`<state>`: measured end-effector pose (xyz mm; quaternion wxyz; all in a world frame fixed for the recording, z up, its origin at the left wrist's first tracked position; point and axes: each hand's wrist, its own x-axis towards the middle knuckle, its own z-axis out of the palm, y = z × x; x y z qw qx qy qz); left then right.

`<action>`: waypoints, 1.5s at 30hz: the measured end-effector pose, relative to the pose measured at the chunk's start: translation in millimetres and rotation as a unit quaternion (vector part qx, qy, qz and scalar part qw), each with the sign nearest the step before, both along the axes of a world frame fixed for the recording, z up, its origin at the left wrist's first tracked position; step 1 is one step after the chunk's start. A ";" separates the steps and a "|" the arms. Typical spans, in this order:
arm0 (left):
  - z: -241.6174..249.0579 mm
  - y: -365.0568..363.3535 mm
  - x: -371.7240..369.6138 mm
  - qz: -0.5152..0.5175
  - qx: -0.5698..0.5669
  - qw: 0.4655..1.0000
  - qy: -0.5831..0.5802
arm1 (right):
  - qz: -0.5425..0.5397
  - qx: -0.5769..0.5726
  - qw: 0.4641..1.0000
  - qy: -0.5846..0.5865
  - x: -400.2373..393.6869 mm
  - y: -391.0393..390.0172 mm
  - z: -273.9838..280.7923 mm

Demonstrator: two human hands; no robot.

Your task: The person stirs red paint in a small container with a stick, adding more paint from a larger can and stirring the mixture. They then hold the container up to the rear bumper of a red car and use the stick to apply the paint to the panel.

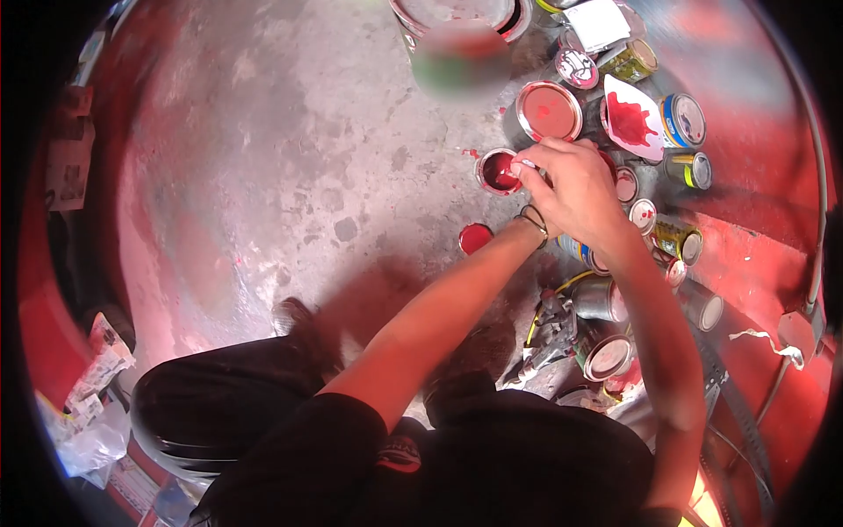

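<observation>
Small open can of red paint stands on the concrete floor, just beside a larger can. The right hand curls its fingers at the rim, mostly covering the left hand; I cannot tell what either grasps. A knock from the crowded hands could tip it, spilling paint.

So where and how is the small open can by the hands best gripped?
Probably around the open can at its outer wall, from the left: it stands upright with red paint inside, bare floor lies that side, and the hands and larger can crowd its right and far sides.
</observation>
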<state>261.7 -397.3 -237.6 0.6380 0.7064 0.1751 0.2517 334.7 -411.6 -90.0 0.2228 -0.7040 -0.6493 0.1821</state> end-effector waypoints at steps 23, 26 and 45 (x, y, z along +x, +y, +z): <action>4.2 14.0 -7.7 -0.009 0.027 0.999 0.031 | -0.036 0.080 0.995 -0.053 -35.7 -26.3 1.7; 10.0 10.9 -18.3 -0.014 0.039 0.998 0.046 | -0.024 0.059 0.991 -0.117 -23.5 -28.7 -10.3; 35.1 47.9 -129.1 0.218 0.188 0.927 0.242 | -0.070 0.003 0.998 -0.008 -22.7 -26.2 0.2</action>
